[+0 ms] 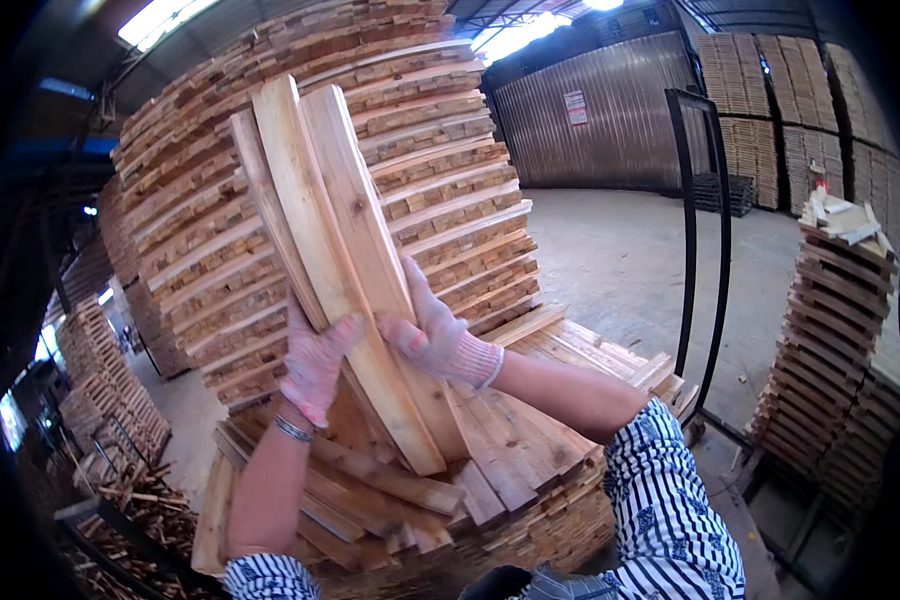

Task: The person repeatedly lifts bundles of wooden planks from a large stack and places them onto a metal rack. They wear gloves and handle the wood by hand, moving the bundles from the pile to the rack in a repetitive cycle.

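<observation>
Several long wooden boards [315, 210] stand tilted upright in a bundle between my hands, their upper ends leaning away over the tall stack. My left hand [317, 362], in a pale, stained knit glove, grips the bundle's left side with the thumb across the front board. On the right side, my right hand [438, 335] in a similar glove closes round the boards, its thumb also on the front. Below the bundle lies a lower pile of loose boards [530, 440], some crossing at angles. The fingers behind the bundle are hidden.
A tall layered stack of boards [450, 190] rises right behind the bundle. At the right stand a black metal frame [685, 230] and a narrow wood stack [820, 330]. Scrap wood [135, 525] lies low on the left. More stacks [770, 90] line the far right.
</observation>
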A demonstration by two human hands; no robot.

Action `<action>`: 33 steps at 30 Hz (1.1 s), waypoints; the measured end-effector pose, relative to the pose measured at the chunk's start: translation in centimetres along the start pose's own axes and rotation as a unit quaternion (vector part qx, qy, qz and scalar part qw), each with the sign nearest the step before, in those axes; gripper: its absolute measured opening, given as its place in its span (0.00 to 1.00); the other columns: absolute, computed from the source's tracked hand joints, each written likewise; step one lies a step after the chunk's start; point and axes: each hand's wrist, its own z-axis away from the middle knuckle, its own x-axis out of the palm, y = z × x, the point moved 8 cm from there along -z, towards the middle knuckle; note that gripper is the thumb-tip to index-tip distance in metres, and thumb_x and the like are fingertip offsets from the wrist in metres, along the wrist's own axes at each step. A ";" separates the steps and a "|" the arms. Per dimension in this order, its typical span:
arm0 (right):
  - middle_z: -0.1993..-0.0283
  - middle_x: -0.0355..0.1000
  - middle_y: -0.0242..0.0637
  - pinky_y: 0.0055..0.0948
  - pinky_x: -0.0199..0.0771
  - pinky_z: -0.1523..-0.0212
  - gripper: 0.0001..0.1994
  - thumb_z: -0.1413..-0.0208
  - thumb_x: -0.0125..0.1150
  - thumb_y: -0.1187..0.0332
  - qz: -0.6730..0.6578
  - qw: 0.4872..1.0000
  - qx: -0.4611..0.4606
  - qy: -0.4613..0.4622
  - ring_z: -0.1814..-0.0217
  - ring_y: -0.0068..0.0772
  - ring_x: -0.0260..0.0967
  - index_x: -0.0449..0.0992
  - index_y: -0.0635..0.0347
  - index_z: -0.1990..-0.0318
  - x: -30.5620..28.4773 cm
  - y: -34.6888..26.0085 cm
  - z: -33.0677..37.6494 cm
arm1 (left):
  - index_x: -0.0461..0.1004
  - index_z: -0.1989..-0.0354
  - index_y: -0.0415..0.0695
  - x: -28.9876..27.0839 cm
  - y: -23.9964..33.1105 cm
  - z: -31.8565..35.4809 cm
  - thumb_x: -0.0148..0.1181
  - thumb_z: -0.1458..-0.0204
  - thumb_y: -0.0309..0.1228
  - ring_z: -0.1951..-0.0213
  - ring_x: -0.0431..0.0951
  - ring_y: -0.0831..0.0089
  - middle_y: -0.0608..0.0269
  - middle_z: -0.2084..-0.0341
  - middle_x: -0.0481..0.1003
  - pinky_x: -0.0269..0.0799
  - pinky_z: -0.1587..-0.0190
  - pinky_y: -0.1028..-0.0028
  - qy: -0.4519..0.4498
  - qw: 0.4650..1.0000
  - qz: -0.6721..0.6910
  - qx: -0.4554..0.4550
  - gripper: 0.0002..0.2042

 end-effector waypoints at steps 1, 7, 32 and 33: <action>0.38 0.67 0.51 0.30 0.64 0.36 0.43 0.40 0.59 0.62 -0.007 1.000 0.020 -0.006 0.36 0.37 0.64 0.40 0.67 0.25 -0.4 0.6 -0.5 | 0.50 0.28 0.48 0.5 -0.1 -0.6 0.71 0.49 0.29 0.42 0.72 0.67 0.60 0.40 0.67 0.73 0.40 0.66 0.000 1.000 0.019 -0.016 0.42; 0.45 0.74 0.40 0.29 0.77 0.47 0.28 0.37 0.60 0.60 -0.302 0.916 0.247 -0.096 0.45 0.30 0.74 0.62 0.62 0.34 -1.9 1.1 -3.7 | 0.65 0.37 0.42 0.6 -1.3 -1.4 0.64 0.43 0.44 0.47 0.78 0.63 0.56 0.47 0.74 0.77 0.45 0.64 0.060 0.976 0.118 -0.171 0.30; 0.63 0.77 0.43 0.33 0.80 0.66 0.23 0.42 0.61 0.50 0.065 0.797 0.581 -0.152 0.66 0.32 0.78 0.74 0.62 0.52 -21.7 18.1 11.9 | 0.68 0.38 0.47 -3.6 -15.6 13.2 0.58 0.50 0.66 0.51 0.78 0.61 0.56 0.51 0.75 0.75 0.45 0.60 0.195 0.842 0.116 -0.489 0.40; 0.66 0.75 0.38 0.28 0.77 0.71 0.18 0.40 0.60 0.52 0.015 0.745 0.657 -0.111 0.69 0.26 0.75 0.75 0.58 0.56 -19.9 16.6 12.1 | 0.68 0.37 0.47 -3.5 -15.3 13.5 0.57 0.50 0.66 0.50 0.77 0.61 0.55 0.51 0.75 0.75 0.44 0.60 0.192 0.828 0.129 -0.510 0.40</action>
